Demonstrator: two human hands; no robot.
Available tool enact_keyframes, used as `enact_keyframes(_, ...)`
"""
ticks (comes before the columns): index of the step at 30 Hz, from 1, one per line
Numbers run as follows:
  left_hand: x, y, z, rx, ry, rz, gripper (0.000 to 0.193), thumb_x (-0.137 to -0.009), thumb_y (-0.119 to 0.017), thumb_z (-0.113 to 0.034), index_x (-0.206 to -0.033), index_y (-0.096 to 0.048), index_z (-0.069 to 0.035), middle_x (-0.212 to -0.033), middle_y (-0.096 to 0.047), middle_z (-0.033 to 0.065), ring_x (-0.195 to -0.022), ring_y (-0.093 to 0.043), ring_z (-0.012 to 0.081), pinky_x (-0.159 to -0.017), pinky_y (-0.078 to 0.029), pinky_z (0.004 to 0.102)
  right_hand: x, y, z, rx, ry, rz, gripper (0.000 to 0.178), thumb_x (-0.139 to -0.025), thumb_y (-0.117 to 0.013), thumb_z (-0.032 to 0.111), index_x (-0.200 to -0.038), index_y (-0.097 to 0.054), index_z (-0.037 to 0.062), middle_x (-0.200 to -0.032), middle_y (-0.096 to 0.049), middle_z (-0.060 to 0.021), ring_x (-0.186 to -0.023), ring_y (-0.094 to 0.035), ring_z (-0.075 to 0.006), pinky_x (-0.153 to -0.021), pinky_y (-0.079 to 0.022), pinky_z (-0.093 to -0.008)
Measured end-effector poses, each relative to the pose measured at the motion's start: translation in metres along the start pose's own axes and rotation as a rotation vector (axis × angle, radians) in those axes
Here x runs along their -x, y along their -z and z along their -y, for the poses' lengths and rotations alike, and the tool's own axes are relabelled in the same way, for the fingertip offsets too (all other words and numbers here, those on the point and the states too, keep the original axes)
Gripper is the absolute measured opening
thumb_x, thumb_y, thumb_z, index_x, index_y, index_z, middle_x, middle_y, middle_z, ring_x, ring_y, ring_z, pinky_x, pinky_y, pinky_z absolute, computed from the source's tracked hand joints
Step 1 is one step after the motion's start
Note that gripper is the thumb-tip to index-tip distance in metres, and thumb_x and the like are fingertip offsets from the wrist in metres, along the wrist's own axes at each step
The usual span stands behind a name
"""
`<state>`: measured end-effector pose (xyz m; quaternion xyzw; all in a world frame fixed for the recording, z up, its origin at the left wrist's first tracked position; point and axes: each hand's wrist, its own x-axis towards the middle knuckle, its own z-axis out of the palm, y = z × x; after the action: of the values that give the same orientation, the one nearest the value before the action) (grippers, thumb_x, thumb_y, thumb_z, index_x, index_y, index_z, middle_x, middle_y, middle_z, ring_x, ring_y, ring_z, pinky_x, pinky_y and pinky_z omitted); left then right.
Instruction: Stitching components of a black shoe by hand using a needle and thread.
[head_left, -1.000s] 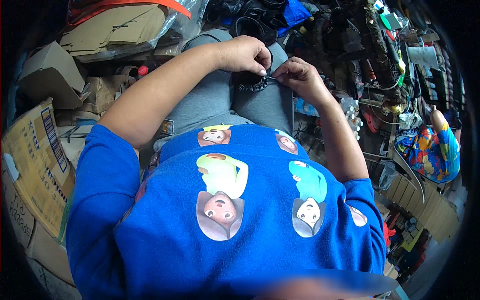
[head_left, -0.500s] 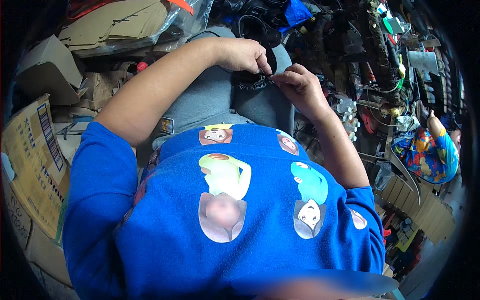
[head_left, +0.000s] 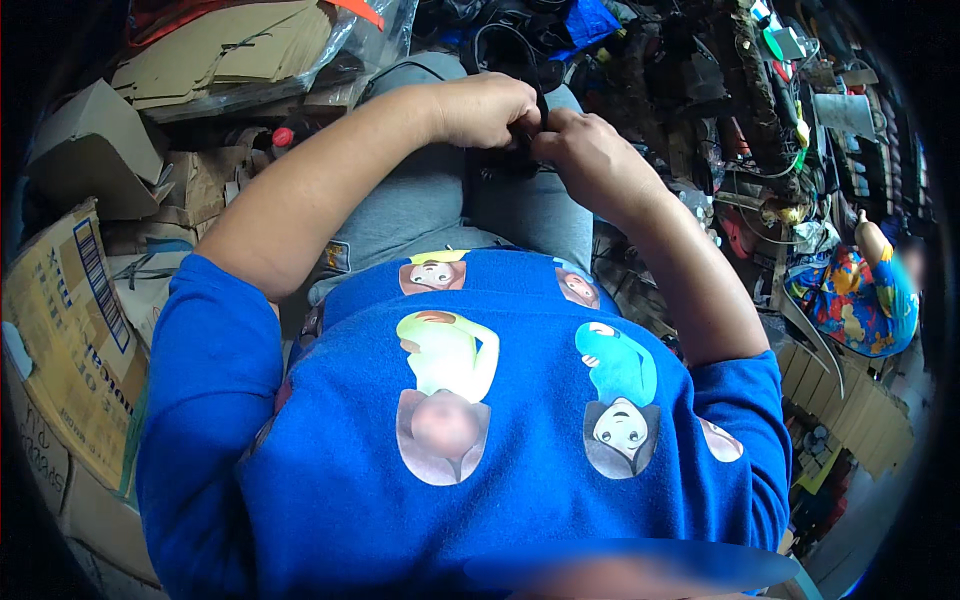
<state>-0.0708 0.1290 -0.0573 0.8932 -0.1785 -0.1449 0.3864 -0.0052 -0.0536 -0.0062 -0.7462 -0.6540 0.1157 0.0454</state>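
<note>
A black item with a looped edge point(head_left: 508, 158), perhaps a shoe or sandal, rests across my lap between my grey-clad knees. Most of it is covered by my hands, so its exact kind is hard to make out. My left hand point(head_left: 493, 108) is closed over it with curled fingers. Right beside it, my right hand point(head_left: 588, 150) is also closed, thumb and fingers pinched close to the left fingertips. Whatever lies within either pinch is hidden or too small to name.
Stacked brown card sheets point(head_left: 225, 60) and an open cardboard box point(head_left: 95, 150) stand at the left, near a red-capped bottle point(head_left: 283, 137). Dark clutter fills the far side. Another person in colourful clothes point(head_left: 850, 300) sits at the right, by a white container point(head_left: 845, 115).
My right hand has turned over, knuckles up, and come in closer to the left hand. The left fingers have curled tighter over the black item.
</note>
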Motion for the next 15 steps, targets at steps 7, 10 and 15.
enact_keyframes(7, 0.000, -0.003, 0.006, 0.051, -0.106, -0.227, 0.017, -0.068, -0.072, -0.002, -0.084, -0.069, -0.006, -0.092, -0.056, 0.0076, -0.088, -0.060, 0.0242, -0.077, -0.049, 0.0342, 0.009, 0.002, -0.018, -0.297, -0.148, 0.006, 0.019, -0.075, -0.067, 0.007, -0.092, -0.072, 0.0145, -0.081, -0.060, -0.0119, -0.079, -0.063, -0.0292, -0.070, -0.051, -0.0378)
enact_keyframes(10, -0.006, -0.014, 0.011, 0.060, -0.127, -0.303, 0.017, -0.069, -0.071, -0.003, -0.086, -0.069, -0.007, -0.094, -0.056, 0.0078, -0.088, -0.060, 0.0253, -0.076, -0.049, 0.0355, 0.004, -0.014, -0.014, -0.315, -0.175, -0.055, 0.018, -0.074, -0.067, 0.007, -0.090, -0.072, 0.0135, -0.079, -0.061, -0.0129, -0.077, -0.063, -0.0307, -0.069, -0.051, -0.0368)
enact_keyframes(15, 0.025, -0.028, -0.023, -0.148, 0.011, -0.724, 0.025, -0.074, -0.069, -0.008, -0.099, -0.066, -0.008, -0.095, -0.057, 0.0107, -0.088, -0.061, 0.0284, -0.077, -0.049, 0.0385, 0.021, -0.019, -0.020, -0.839, -0.472, -0.094, 0.017, -0.082, -0.069, 0.020, -0.091, -0.070, 0.0056, -0.083, -0.066, -0.0060, -0.073, -0.061, -0.0150, -0.070, -0.050, -0.0312)
